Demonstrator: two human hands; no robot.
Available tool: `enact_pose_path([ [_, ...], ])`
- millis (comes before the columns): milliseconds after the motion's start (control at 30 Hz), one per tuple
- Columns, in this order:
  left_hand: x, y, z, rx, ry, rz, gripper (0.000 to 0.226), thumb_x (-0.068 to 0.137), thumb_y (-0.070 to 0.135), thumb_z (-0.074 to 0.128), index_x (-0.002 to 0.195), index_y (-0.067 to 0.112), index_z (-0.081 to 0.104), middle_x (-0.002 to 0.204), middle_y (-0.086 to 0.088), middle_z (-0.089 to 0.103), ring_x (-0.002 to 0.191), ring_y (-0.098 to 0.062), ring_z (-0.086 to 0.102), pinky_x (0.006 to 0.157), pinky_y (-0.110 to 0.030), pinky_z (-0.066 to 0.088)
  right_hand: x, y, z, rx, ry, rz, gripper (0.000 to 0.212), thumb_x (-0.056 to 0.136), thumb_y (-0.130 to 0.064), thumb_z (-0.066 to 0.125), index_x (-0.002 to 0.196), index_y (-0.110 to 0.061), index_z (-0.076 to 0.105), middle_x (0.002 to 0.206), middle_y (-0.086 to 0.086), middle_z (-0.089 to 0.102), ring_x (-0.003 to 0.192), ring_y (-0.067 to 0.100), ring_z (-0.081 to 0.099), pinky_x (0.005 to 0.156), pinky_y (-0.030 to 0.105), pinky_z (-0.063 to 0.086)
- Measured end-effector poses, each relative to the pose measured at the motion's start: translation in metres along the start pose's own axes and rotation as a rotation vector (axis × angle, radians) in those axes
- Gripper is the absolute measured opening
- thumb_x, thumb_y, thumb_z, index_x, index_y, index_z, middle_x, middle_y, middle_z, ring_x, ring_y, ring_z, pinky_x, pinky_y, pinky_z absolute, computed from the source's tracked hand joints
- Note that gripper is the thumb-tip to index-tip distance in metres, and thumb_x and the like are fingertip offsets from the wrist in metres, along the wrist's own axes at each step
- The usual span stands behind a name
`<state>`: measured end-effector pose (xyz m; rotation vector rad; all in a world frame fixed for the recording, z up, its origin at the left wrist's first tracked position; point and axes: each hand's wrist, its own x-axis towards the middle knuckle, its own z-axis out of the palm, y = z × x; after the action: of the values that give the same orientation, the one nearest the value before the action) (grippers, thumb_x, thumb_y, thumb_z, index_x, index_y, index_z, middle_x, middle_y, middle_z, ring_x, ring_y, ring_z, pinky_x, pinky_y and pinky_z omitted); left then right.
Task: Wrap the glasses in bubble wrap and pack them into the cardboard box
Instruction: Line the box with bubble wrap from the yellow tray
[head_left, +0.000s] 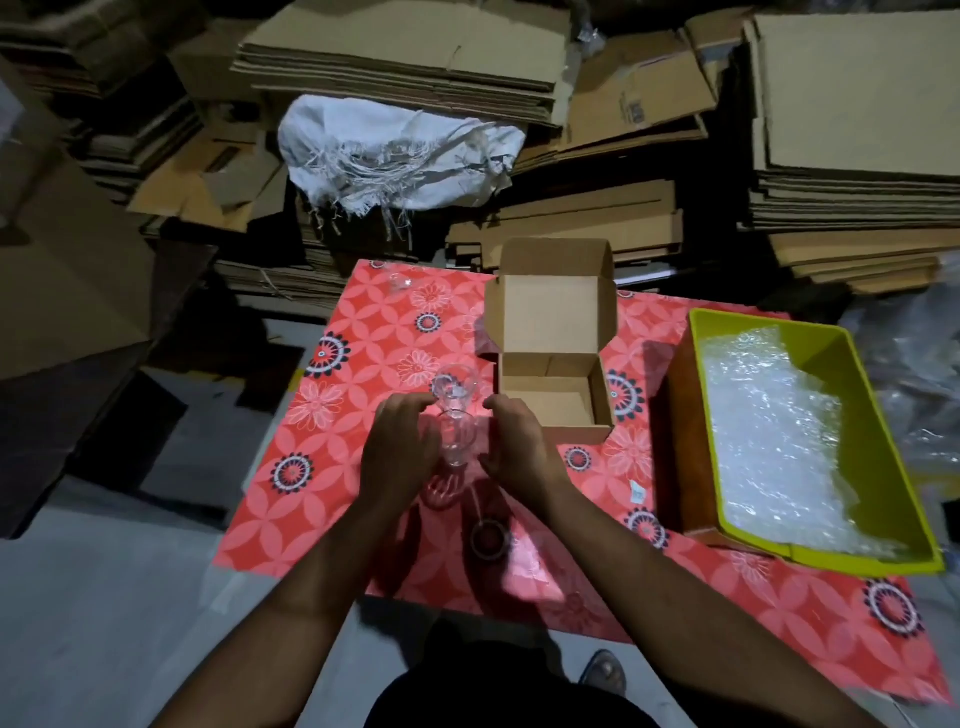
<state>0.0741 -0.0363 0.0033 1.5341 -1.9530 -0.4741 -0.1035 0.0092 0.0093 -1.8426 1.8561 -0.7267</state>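
Just below the frame's centre, a clear glass (456, 434) stands between the left hand (400, 452) and right hand (519, 441); whether either hand grasps it or merely flanks it, I cannot tell (the fingers are curled and blurred). Another glass (451, 387) sits just above it, and a third (400, 282) lies far up the red patterned cloth (363, 332). Right of centre, the cardboard box (553, 358) stands open and unfilled. Bubble wrap (774, 426) remains in the yellow bin (883, 441) at right, so wrapping seems not yet begun.
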Motion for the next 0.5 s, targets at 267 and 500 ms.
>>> enact_pose_path([
  [267,0.010,0.078,0.106,0.068,-0.312,0.474,0.046,0.074,0.009,0.065,0.120,0.009,0.067,0.112,-0.010,0.068,0.103,-0.031,0.063,0.089,-0.039,0.051,-0.051,0.061,-0.110,-0.163,0.238,0.126,0.022,0.084,-0.019,0.063,0.104,-0.012,0.061,0.098,0.009,0.063,0.095,0.028,0.060,0.076,0.037,0.047],
  [500,-0.013,0.110,0.131,-0.344,-0.555,-0.259,0.039,0.078,0.028,0.065,0.106,0.000,0.067,0.097,-0.018,0.073,0.088,-0.036,0.073,0.080,-0.056,0.060,-0.091,0.101,-0.144,-0.107,0.301,0.145,0.022,0.086,-0.016,0.061,0.107,-0.013,0.066,0.101,0.005,0.066,0.094,0.023,0.062,0.077,0.022,0.038],
])
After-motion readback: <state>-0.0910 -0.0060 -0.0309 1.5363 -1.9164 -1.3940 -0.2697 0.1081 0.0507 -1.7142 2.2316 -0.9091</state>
